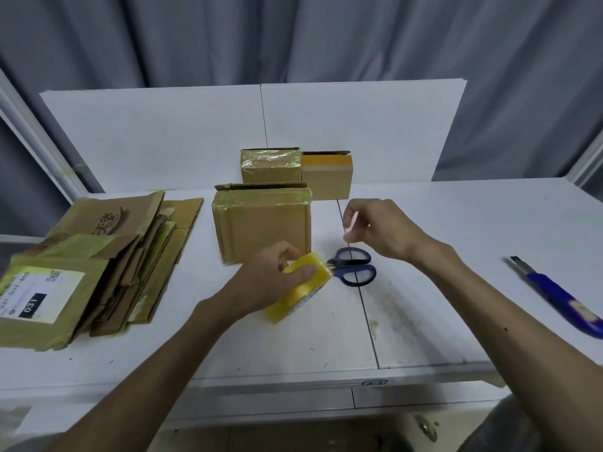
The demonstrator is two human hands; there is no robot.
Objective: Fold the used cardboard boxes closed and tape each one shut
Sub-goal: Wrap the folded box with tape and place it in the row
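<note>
Tape roll [305, 267] sat mid-table toward the front edge, my left hand [269, 283] clamped round it, just beside the blue scissors [355, 269]. My right hand [383, 230] pinched a pale strip of tape [351, 223] above the scissors. One taped box [261, 225] stood right behind the roll; flattened cardboard [107, 265] lay along the left edge.
</note>
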